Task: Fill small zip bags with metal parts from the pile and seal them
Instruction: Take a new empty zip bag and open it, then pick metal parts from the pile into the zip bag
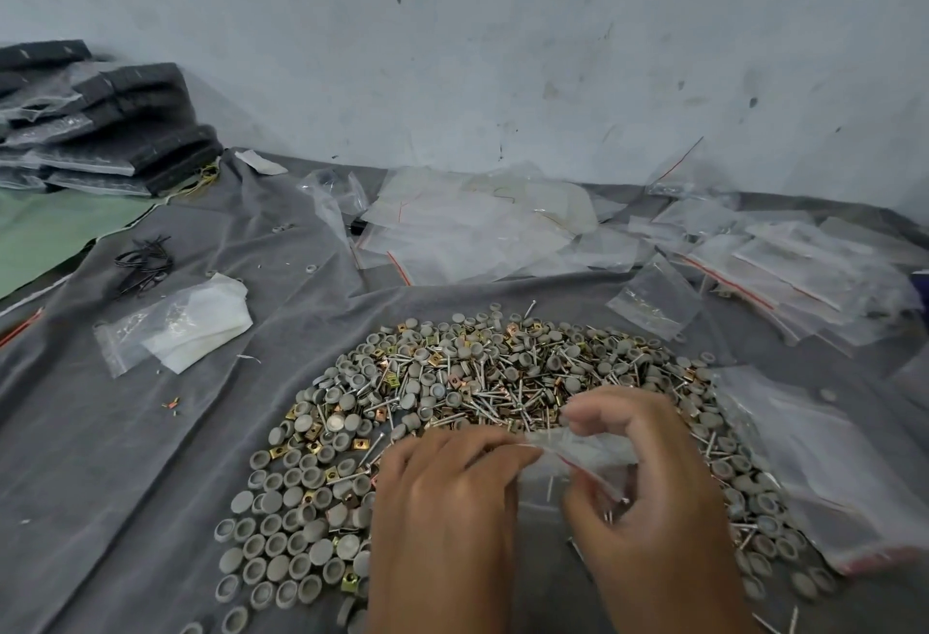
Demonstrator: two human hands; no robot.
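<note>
A wide pile of metal parts lies on the grey cloth: grey round caps, brass square nuts and silver screws. Over its near edge both hands hold one small clear zip bag with a red strip. My left hand pinches the bag's left end. My right hand pinches its top edge with curled fingers. A few screws show through the plastic. The hands hide the lower part of the bag.
Empty zip bags lie heaped at the back and at the right. A bag with white paper lies left, black wire clips behind it. Dark packed bundles are stacked far left against the wall.
</note>
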